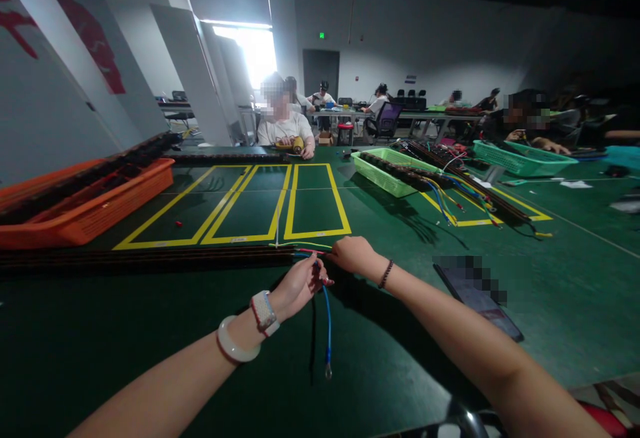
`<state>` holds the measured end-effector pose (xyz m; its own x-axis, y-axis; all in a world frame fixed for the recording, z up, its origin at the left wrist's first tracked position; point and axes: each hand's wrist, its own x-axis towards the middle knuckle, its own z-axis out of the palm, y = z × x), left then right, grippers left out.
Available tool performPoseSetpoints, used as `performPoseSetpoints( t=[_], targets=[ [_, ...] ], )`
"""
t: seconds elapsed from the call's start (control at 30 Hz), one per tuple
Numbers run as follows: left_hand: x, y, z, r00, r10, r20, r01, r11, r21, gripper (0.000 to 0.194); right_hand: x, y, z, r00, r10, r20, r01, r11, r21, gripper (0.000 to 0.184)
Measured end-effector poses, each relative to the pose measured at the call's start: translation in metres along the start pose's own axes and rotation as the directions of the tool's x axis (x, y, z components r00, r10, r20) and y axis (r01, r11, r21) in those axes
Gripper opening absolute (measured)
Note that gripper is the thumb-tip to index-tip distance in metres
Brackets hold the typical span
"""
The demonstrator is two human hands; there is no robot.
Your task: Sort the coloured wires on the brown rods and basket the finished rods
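A long black-sleeved cable harness (150,259) lies across the green table from the left, and its coloured wires fan out at the right end. My left hand (303,283) is closed around wires at that end. From beneath its fingers a blue wire (329,325) with a metal ring terminal hangs toward me. Just beyond, my right hand (353,255) is closed over the tips of the wires, knuckles up; what its fingers pinch is mostly hidden. A red wire and a yellow-green wire (285,245) run toward it. A white cable tie (277,226) sticks up from the harness.
An orange basket (125,193) with black harnesses stands at left. Yellow-taped rectangles (320,233) mark the table. A light green basket (383,181) holds more harnesses, with a teal basket (525,165) behind. A dark phone-like device (475,301) lies at right. Other people sit across the table.
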<state>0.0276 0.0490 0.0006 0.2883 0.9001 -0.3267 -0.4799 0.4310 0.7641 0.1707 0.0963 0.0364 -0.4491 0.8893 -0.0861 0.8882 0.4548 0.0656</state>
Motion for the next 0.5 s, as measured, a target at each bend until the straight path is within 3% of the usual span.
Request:
performPoseSetpoints(
  t=[0.17, 0.3, 0.37, 0.5],
  targets=[
    [0.003, -0.002, -0.002, 1.0, -0.001, -0.012, 0.0, 0.999, -0.053, 0.02, -0.013, -0.012, -0.013, 0.997, -0.021, -0.077, 0.015, 0.998, -0.067, 0.03],
    [0.008, -0.004, -0.007, 1.0, -0.003, -0.024, 0.001, 0.994, -0.109, 0.021, -0.03, -0.025, -0.031, 0.981, -0.063, -0.183, 0.054, 0.997, -0.054, 0.038],
    [0.009, -0.004, -0.01, 0.999, -0.039, -0.024, 0.036, 0.991, -0.127, 0.022, -0.038, -0.031, -0.036, 0.981, -0.097, -0.168, 0.095, 0.995, -0.016, 0.04],
    [0.012, -0.004, -0.011, 0.996, -0.084, -0.039, 0.075, 0.979, -0.191, 0.023, -0.047, -0.035, -0.034, 0.979, -0.175, -0.105, 0.178, 0.984, 0.017, 0.023]
  ],
)
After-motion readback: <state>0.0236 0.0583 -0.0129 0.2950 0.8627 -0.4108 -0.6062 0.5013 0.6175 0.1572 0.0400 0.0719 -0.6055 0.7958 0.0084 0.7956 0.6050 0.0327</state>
